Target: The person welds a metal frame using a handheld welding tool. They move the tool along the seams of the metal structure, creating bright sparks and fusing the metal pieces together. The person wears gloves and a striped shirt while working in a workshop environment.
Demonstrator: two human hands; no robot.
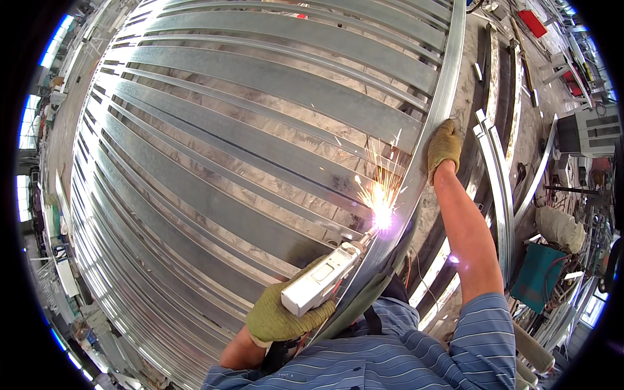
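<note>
My left hand [276, 314], in a yellow-green work glove, is closed around a white boxy welding gun [322, 278]. The gun's nozzle meets the inner side of a long metal frame rail [388, 237], where a bright glare [382, 216] throws orange sparks upward. That glare hides the joint itself. Farther up the same rail, my gloved right hand [445, 146] is closed over its outer edge, with the fingertips partly hidden. Many flat galvanized slats [273, 78] run leftward from the rail, with gaps between them.
Loose metal profiles [497, 172] lie on the floor right of the frame. Beyond them are a teal box [538, 276] with cables, a grey-white cabinet [595, 130] and a red object [532, 23]. A dark green cloth [364, 296] hangs along the near rail, beside my body.
</note>
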